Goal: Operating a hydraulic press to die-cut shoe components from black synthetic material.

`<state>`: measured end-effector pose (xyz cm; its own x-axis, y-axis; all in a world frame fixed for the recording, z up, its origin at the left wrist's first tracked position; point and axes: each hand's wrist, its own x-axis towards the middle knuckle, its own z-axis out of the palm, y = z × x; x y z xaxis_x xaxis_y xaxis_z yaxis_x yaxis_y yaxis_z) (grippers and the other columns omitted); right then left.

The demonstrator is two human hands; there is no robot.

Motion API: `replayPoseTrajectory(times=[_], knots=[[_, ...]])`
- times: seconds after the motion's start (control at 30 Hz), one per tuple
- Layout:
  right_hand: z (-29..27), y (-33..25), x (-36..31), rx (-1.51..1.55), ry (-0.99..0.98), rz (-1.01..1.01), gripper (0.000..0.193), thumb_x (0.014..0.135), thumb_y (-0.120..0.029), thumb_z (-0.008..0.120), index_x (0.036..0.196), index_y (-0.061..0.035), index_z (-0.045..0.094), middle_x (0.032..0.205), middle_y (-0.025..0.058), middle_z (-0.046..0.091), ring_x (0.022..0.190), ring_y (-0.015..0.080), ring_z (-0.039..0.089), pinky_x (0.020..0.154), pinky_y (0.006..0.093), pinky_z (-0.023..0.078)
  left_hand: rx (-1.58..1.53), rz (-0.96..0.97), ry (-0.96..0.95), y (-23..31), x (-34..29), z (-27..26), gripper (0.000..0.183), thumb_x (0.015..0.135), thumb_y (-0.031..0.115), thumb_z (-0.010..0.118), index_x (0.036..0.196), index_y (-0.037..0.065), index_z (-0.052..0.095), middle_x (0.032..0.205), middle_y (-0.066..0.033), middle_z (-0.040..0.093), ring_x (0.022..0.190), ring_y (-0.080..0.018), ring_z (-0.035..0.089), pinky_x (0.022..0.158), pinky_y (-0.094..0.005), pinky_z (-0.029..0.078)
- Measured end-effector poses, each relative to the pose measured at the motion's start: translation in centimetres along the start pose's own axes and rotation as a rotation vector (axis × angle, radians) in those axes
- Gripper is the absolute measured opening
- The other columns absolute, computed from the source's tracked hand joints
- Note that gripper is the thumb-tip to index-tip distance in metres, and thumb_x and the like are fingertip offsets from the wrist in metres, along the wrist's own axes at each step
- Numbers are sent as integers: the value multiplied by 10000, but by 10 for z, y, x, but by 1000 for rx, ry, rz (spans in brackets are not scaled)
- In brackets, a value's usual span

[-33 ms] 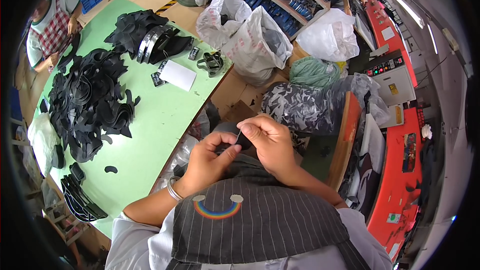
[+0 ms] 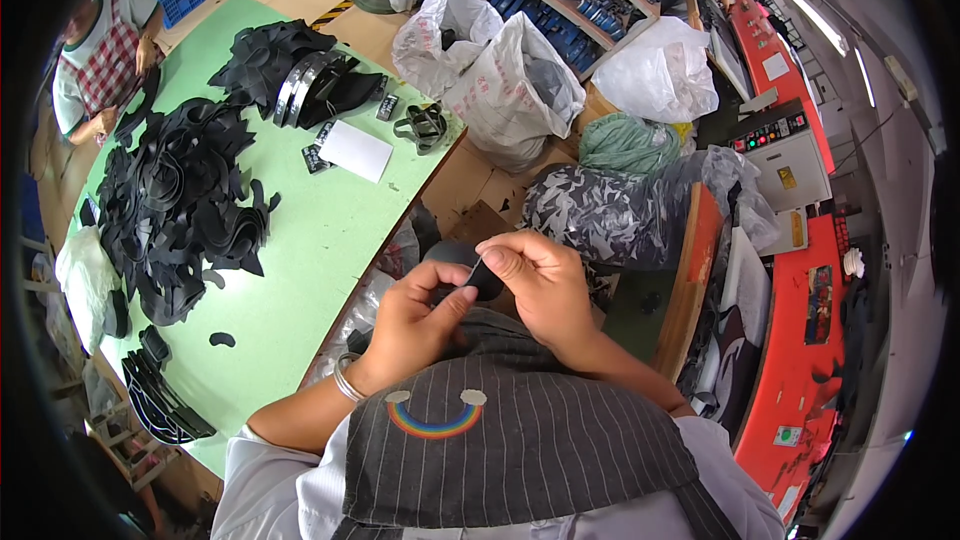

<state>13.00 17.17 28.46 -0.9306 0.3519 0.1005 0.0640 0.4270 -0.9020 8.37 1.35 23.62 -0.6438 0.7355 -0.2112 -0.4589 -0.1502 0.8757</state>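
My left hand (image 2: 408, 318) and my right hand (image 2: 548, 292) meet in front of the apron (image 2: 520, 440), each closed in a pinch. Between their thumbs and fingertips runs a small thin piece (image 2: 474, 270), seen almost edge-on with a pale line along it. Its kind is too small to make out. The left thumb and forefinger grip its lower end, the right ones its upper end. Just behind the fingers shows a dark grey rounded shape (image 2: 450, 253), partly hidden by the hands. A silver bangle circles my left wrist.
On the green table (image 2: 300, 270) to the left lie heaps of black cut pieces (image 2: 170, 190), a white card (image 2: 356, 151) and black straps (image 2: 420, 127). Stuffed sacks (image 2: 515, 90) stand ahead. A red machine (image 2: 790, 340) lines the right. Two other people work farther off.
The thin piece between my fingertips leans slightly more. My hands have barely shifted, and the surroundings look the same.
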Motion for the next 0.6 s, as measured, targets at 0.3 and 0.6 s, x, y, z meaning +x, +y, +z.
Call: replayPoseTrajectory(times=[0.3,0.6], knots=[[-31,-30,7,251,-369,602,289,963,-298,585,838,-39,614,686,-13,592,566,42,530,488,203,410,-239,-16,-206,8,-7,-7,113,951,91,586,1026,17,545,942,-2,571,802,-39,522,697,-193,436],[-31,-38,-8,424,-778,612,384,1008,-358,479,813,-47,591,620,-33,507,526,38,442,473,212,349,18,-126,-518,23,-8,-16,237,1000,247,516,941,27,583,816,55,514,744,-24,410,646,-203,362]])
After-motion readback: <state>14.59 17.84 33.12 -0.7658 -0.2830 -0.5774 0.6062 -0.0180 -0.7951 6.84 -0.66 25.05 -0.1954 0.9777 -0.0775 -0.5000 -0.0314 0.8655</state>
